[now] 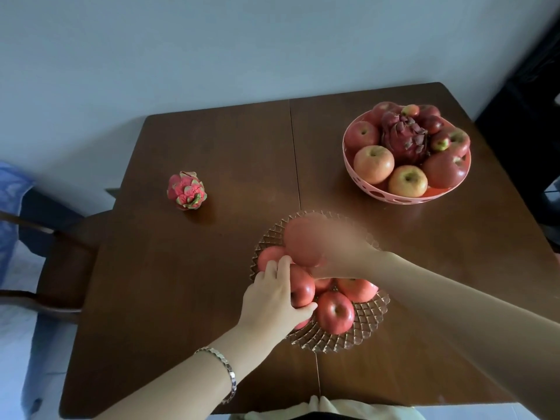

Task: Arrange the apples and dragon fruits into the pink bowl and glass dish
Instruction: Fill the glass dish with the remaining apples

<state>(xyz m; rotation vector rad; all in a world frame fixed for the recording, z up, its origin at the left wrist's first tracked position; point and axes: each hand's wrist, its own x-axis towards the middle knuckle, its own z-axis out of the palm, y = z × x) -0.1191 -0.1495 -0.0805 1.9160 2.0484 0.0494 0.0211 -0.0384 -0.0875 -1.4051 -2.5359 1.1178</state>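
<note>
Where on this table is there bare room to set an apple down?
Bare wood lies between the loose dragon fruit and the heaped pink bowl, and along the near-left edge. Crowded: the glass dish, with left hand and right hand over its apples.

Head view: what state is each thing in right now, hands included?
Pink bowl: full, apples around a dark dragon fruit.
Glass dish: partly filled with apples.
Loose dragon fruit: lying on the table, untouched.
Left hand: fingers curled round a dish apple.
Right hand: motion-blurred, holding a raised apple over the dish.
</note>
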